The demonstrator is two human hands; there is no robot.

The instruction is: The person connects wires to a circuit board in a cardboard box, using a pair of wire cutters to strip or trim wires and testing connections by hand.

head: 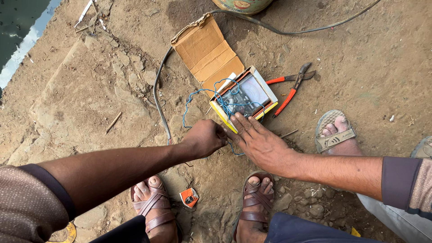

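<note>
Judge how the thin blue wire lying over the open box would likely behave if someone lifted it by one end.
The blue wire lies in loose loops across the open box, so it is probably floppy and would trail rather than hold shape. It looks thin, so likely very light. Its tangled loops might snag the box edge near the right hand.

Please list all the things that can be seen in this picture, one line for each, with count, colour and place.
open box: one, yellow-edged, on the ground at centre
cardboard flap: one, brown, behind the box
thin wire: one, blue, looped over and left of the box
pliers: one, red handles, right of the box
thick cable: one, dark, curving across the dirt
small packet: one, orange, between the feet
sandalled feet: three, bottom and right
left hand: closed, at the box's near corner
right hand: flat, fingers on the box's edge
</note>
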